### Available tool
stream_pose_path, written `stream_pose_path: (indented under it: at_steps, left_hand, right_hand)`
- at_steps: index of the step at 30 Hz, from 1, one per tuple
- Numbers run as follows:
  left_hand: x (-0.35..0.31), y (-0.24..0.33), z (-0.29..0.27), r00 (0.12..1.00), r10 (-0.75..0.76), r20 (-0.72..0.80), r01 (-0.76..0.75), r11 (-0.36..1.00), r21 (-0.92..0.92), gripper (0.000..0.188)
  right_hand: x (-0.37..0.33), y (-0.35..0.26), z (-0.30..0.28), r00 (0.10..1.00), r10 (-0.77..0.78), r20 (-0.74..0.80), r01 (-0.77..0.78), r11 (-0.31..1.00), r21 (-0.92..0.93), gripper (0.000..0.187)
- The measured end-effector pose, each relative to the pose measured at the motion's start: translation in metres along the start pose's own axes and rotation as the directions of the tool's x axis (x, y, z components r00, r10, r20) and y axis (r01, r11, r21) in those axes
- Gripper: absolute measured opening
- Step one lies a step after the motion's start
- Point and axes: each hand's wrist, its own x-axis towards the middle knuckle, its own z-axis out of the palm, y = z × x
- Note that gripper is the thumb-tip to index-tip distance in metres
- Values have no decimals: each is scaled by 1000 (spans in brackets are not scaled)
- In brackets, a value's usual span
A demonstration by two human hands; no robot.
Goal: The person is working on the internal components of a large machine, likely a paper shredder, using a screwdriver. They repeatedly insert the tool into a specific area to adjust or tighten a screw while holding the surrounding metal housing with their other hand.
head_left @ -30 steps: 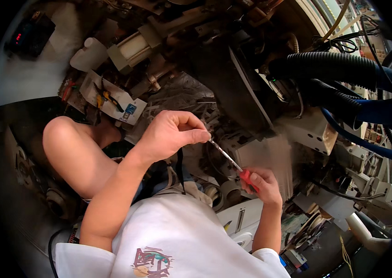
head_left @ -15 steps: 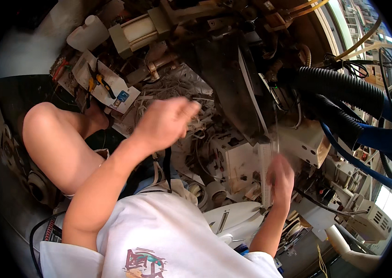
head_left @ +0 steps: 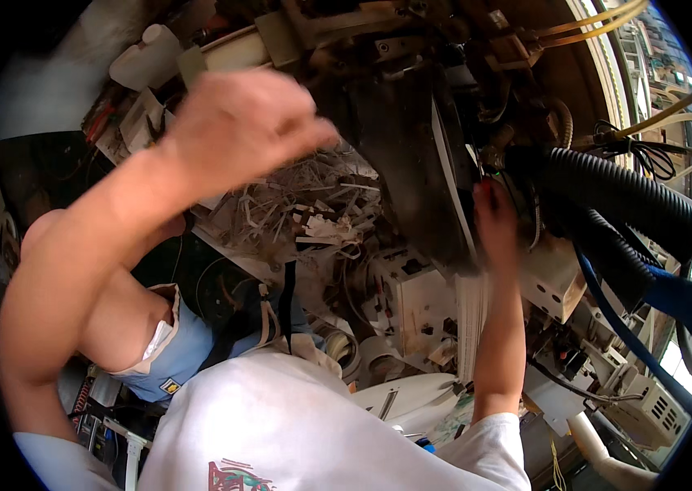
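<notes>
My left hand (head_left: 247,119) is raised at the upper left, smeared by motion. Its fingers are curled closed, and whatever they may hold is hidden. Below and right of it lies a heap of pale strip offcuts (head_left: 325,204). My right hand (head_left: 496,221) reaches up to the machine, beside a dark panel (head_left: 399,155) with a pale strip (head_left: 450,164) along its right edge. The right fingers are drawn together, with a small reddish spot at their tips. What they grip is too blurred to make out.
Thick black corrugated hoses (head_left: 608,180) run in from the right. A white plastic jug (head_left: 147,59) stands at the upper left. Below the dark panel is a pale box (head_left: 415,299), with a round white plate (head_left: 411,397) nearer my shirt. Yellow tubes (head_left: 587,31) cross the upper right.
My left hand has risen up and left, now covering part of the board with the pliers. My right hand has moved up from beside the pale box to the panel's edge.
</notes>
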Motion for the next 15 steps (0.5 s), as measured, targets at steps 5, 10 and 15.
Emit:
stream_pose_path:
  at_steps: [5,10,15]
  left_hand:
    - [12,-52,-25,927,-148,-343,201,971,125,29]
    - [9,-62,-9,918,-324,-228,360,922,140,40]
    - [9,-71,-8,892,-445,-83,452,883,127,37]
  right_hand:
    - [25,7,24,997,71,-34,-71,997,26,32]
    - [23,-2,31,993,-33,-118,12,984,-176,30]
    - [20,-9,32,992,12,-126,-33,986,-165,32]
